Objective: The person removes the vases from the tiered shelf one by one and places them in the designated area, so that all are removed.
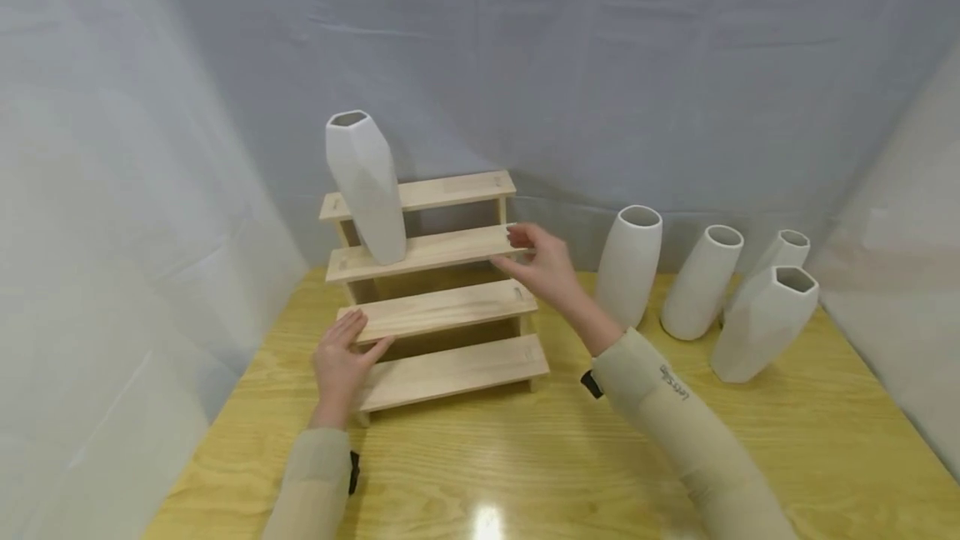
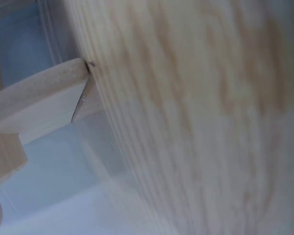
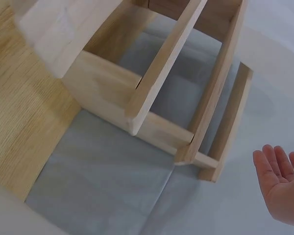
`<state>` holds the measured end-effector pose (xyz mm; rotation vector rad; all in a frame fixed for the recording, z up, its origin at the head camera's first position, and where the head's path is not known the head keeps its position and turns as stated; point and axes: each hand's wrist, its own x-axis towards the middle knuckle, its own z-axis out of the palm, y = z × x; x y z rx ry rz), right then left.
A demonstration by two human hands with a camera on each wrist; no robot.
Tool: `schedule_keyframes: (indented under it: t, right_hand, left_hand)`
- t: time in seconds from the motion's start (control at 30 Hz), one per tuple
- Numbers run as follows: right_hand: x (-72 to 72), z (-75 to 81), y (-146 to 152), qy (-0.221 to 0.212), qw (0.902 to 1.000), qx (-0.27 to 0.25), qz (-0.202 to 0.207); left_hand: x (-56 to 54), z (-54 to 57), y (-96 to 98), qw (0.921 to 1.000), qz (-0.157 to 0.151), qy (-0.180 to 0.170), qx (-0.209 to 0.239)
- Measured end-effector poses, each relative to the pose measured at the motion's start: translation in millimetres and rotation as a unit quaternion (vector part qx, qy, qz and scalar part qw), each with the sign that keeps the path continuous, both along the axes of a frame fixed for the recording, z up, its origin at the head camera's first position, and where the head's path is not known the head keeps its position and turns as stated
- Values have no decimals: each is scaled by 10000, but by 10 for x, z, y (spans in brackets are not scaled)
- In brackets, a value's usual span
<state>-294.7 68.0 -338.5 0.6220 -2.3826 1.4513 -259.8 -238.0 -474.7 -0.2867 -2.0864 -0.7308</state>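
A stepped rack (image 1: 442, 307) of pale wood, with several plank tiers, stands on the table. On the left part of its second-highest tier stands a tall white faceted vase (image 1: 367, 182). My left hand (image 1: 341, 361) touches the left end of a lower tier, fingers over the board and thumb along its front edge. Pale wood grain (image 2: 186, 112) fills most of the left wrist view. By the right end of the second-highest tier is my right hand (image 1: 543, 265), thumb and fingers apart. In the right wrist view, that hand (image 3: 281, 186) appears beside the rack (image 3: 161, 98), holding nothing.
To the right of the rack stand more white vases: a smooth one (image 1: 630, 265), another smooth one (image 1: 701, 282), a faceted one (image 1: 761, 327), and one (image 1: 783, 250) partly hidden behind it. Pale cloth (image 1: 562, 82) hangs behind the yellowish wooden table (image 1: 480, 465) and at both sides.
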Motion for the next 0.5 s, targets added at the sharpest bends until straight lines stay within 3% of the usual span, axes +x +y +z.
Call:
schedule_keyframes:
  t: [0.13,0.5]
  right_hand:
    - [-83,24,-197,-159,9997,-127,105]
    - [-302,65,-655,-225,9992,321,99]
  left_hand:
    - [7,10,-11,10000,-46,-25,24]
    - [23,2,-21,9999,28,-114,-26]
